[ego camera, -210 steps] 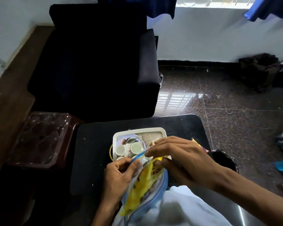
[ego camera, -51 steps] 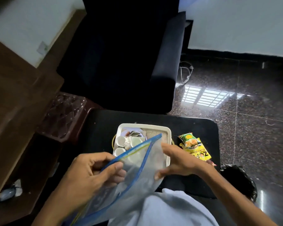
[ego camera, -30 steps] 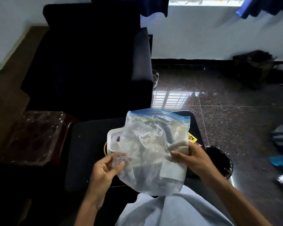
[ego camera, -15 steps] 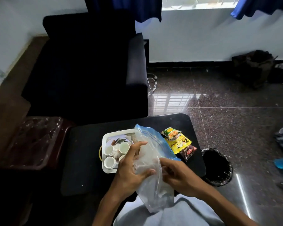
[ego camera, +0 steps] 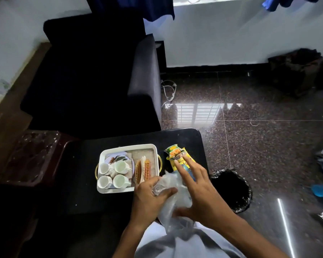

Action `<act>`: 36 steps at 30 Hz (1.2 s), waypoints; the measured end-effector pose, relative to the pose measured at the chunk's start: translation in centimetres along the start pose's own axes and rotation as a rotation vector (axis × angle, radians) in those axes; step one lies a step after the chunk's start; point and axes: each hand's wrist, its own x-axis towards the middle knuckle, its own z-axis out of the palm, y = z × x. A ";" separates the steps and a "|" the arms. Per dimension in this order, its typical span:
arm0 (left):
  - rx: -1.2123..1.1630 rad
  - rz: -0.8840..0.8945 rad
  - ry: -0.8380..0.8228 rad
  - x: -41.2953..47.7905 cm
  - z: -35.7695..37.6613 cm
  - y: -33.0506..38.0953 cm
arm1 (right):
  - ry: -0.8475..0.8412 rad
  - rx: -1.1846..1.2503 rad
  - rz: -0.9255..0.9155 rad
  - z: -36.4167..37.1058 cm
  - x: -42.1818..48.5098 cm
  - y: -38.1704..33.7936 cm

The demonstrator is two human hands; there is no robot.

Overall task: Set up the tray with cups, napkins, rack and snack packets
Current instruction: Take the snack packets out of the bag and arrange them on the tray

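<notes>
A white tray (ego camera: 108,190) lies on the black table (ego camera: 78,183). Several white cups (ego camera: 119,167) stand in its left half. A woven rack (ego camera: 143,170) with white napkins stands in its right half. Snack packets (ego camera: 175,155), green and yellow, lie on the table just right of the tray. My left hand (ego camera: 149,200) grips a crumpled clear plastic bag (ego camera: 170,198) near the tray's front right corner. My right hand (ego camera: 199,194) rests against the bag with its fingers stretched out over the packets.
A dark armchair (ego camera: 93,77) stands behind the table. A brown stool (ego camera: 32,157) sits to the left. A bin with a black liner (ego camera: 231,190) stands on the polished floor right of the table. Bags and clutter lie at the far right.
The bag, held up flat a second ago, is now crumpled low between my hands. My right hand has spread its fingers toward the snack packets.
</notes>
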 end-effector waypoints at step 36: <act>-0.203 -0.468 -0.266 14.1 39.0 -12.4 | 0.314 0.321 0.908 14.1 -4.2 33.4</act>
